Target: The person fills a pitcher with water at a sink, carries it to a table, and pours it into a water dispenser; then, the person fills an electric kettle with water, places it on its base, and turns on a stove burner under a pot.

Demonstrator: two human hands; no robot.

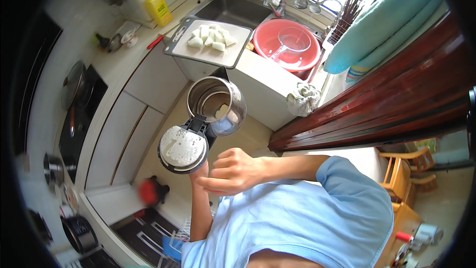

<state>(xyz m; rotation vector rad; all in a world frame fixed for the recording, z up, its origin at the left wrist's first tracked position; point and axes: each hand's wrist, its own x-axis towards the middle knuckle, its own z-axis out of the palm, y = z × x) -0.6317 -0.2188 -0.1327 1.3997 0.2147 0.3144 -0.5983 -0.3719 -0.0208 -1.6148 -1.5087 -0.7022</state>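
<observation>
A stainless steel electric kettle (pixel 238 109) with a black spout is held up over the floor, its lid (pixel 184 147) swung open towards me. Drops and whitish marks cover the lid's inner face. Inside the kettle is a pale patch; whether it is water, a reflection or an object is unclear. My left hand (pixel 200 171) grips the handle, mostly hidden under the lid. Close beside it, my right hand (pixel 234 173) is curled with nothing visible in it, its palm hidden. Beyond the kettle, a cutting board (pixel 238 41) bears several pale, peeled chunks (pixel 210 37).
Behind the board is a steel sink (pixel 238 7); beside it, a red basin (pixel 262 44) holds a clear strainer (pixel 293 41). A red-handled knife (pixel 155 42) lies near the left counter's edge. A dark wooden door frame (pixel 353 100) stands right. Chairs (pixel 399 178) are behind me.
</observation>
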